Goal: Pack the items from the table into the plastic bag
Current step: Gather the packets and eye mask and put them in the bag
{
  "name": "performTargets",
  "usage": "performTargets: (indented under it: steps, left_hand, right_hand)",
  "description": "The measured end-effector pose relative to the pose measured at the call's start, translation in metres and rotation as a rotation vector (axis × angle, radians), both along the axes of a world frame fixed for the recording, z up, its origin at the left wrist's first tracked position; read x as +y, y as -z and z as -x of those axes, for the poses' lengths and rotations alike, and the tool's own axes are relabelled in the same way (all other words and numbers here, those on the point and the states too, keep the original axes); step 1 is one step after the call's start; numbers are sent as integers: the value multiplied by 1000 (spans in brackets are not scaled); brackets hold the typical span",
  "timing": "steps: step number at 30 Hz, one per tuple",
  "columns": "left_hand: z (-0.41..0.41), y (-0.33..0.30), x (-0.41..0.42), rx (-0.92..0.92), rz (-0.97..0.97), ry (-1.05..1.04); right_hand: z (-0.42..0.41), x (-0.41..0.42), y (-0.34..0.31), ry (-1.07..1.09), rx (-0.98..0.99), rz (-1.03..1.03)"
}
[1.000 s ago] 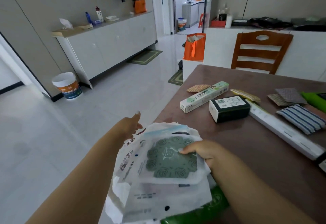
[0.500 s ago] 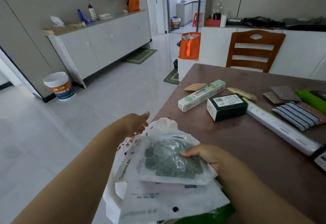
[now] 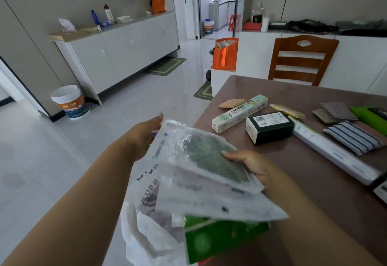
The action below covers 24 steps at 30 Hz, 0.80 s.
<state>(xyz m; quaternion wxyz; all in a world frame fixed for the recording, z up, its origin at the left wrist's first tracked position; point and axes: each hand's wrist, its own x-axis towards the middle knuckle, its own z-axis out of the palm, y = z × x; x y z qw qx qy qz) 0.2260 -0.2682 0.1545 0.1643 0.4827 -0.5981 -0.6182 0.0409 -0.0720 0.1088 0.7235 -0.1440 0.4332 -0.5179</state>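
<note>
A clear pouch (image 3: 209,157) with a green pad inside is pinched in the right hand (image 3: 249,165), fingers closed on its right edge, tilted over the plastic bag (image 3: 146,230). The bag's far rim is held up by the left hand (image 3: 144,131), grip hidden behind the pouch, so can't tell. Bag mouth looks floppy: the pouch could easily be snagged on the packets already stuffed in, or get slid off onto the floor. Boxes are left on the bench (image 3: 314,192).
</note>
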Motion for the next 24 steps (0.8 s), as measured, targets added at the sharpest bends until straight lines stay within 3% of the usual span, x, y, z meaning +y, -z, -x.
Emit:
performTargets:
  steps: [2,7,12,21,24]
  left_hand:
    - [-5,-5,0,106,-145,31]
    - [-8,3,-7,-150,9,104]
    - [-10,22,-5,-166,-66,68]
    - [0,26,4,-224,-45,146]
    - [-1,25,15,-265,-200,250]
  right_hand:
    - [5,-6,-3,-11,84,-51]
    - [-8,-17,18,-106,252,-213]
    - [-8,-19,37,29,375,-263]
    - [-5,-18,23,189,304,-201]
    - [-5,-17,19,217,218,-159]
